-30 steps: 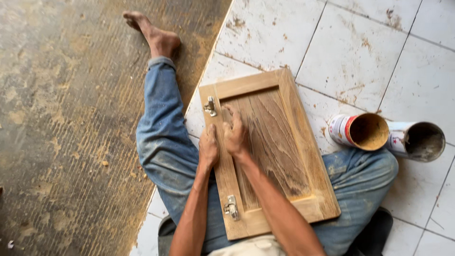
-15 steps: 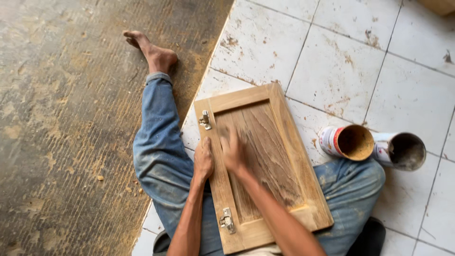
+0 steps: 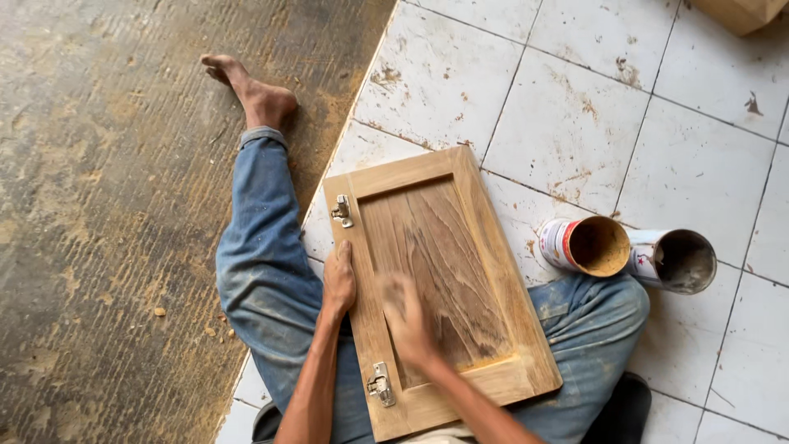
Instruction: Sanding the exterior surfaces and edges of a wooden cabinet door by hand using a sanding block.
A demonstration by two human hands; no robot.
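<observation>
A wooden cabinet door [image 3: 460, 247] with a recessed panel lies across my lap, tilted toward the right. Two metal hinges sit on its left rail, one near the far end [image 3: 343, 210] and one near me [image 3: 380, 384]. My left hand [image 3: 339, 281] grips the door's left edge between the hinges. On the lower part of the panel, my right hand [image 3: 408, 319] presses down and is blurred by motion. Anything under its palm is hidden.
Two open cans lie on their sides on the white tiles to the right, one with tan contents [image 3: 588, 245] and one dark inside [image 3: 678, 261]. My left leg in jeans [image 3: 263, 247] stretches onto the rough, dusty concrete [image 3: 107, 205]. A box corner [image 3: 740, 12] shows at the top right.
My right hand has slid down the panel toward me, from near the top hinge to the lower half. My left hand keeps its hold on the door's edge.
</observation>
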